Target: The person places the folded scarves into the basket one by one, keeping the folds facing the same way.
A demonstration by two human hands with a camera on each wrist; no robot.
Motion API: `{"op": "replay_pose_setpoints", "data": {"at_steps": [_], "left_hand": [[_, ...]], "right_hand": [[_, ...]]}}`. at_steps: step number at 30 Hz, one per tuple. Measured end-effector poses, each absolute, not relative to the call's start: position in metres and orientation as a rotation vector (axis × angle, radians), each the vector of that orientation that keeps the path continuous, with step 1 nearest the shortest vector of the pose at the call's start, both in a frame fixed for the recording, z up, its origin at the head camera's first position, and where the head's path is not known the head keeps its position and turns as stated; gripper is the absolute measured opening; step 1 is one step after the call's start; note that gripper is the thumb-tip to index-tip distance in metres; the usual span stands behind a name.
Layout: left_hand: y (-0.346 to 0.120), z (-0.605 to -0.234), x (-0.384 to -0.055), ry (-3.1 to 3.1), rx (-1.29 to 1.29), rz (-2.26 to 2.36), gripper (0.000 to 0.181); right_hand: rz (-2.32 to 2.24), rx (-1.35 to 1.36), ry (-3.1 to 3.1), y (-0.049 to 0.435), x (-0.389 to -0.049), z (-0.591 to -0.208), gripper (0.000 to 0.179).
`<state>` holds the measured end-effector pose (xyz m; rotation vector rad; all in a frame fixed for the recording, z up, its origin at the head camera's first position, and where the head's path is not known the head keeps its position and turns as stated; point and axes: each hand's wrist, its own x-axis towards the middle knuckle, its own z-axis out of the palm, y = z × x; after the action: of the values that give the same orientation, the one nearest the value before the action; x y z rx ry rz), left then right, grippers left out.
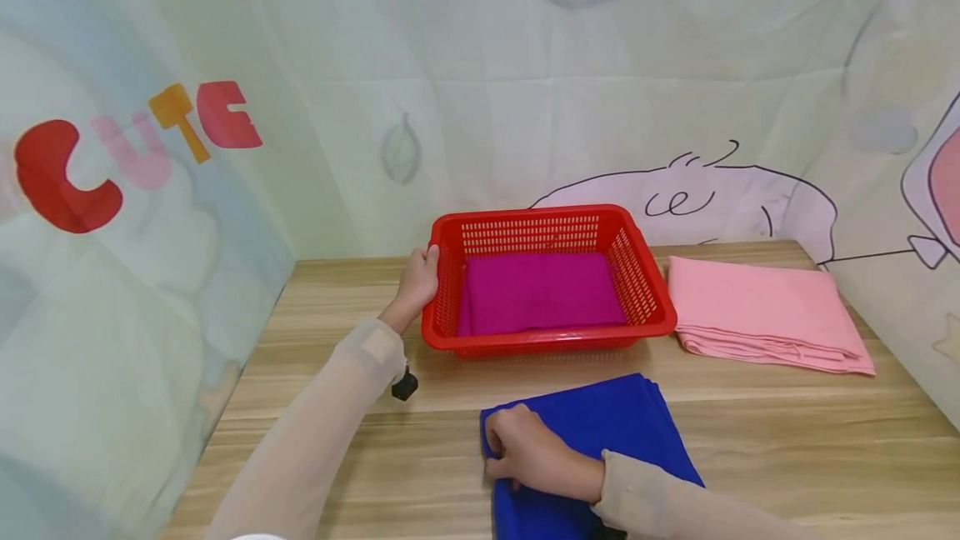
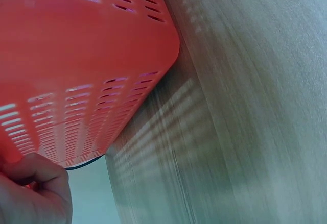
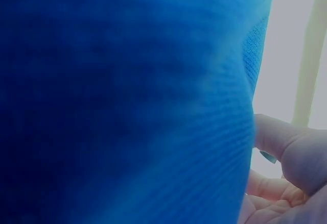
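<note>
My left hand [image 1: 418, 280] grips the left rim of a red plastic basket [image 1: 551, 341] with slotted walls. Inside the basket lies a folded magenta cloth [image 1: 543, 294]. The left wrist view shows the curled fingers of that hand [image 2: 41, 188] at the basket's outer wall [image 2: 76, 45]. Nearer to me, a folded blue cloth [image 1: 607, 415] lies on the table, and my right hand [image 1: 536, 452] pinches its left edge. In the right wrist view the blue cloth [image 3: 127, 101] fills most of the picture and partly hides the right hand [image 3: 301, 163].
A folded pink cloth [image 1: 757, 307] lies right of the basket, close beside it. Everything stands on a wood-grain table [image 1: 420, 457]. Printed fabric curtains [image 1: 337, 107] hang behind the table and along its sides.
</note>
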<state>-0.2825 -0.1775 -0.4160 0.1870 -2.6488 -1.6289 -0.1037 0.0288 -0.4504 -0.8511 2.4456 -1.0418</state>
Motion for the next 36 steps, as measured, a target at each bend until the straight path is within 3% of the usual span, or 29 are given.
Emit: {"op": "replay_pose_setpoints", "data": {"at_steps": [9, 21, 32, 36], "left_hand": [[-0.177, -0.414, -0.282, -2.658, 0.199, -1.613, 0.038], [-0.182, -0.413, -0.284, -2.714, 0.244, -1.604, 0.041], [-0.192, -0.408, -0.286, -2.752, 0.267, -1.659, 0.053], [-0.197, -0.409, -0.284, -2.691, 0.273, -1.765, 0.048]], "right_hand": [[-1.032, -0.821, 2.441, 0.029, -0.102, -0.446, 0.036], [-1.209, -0.748, 2.179, 0.041, -0.106, -0.436, 0.020], [-1.226, -0.763, 2.204, 0.057, -0.110, -0.429, 0.016], [-1.237, -0.750, 2.212, 0.066, -0.113, -0.425, 0.015]]}}
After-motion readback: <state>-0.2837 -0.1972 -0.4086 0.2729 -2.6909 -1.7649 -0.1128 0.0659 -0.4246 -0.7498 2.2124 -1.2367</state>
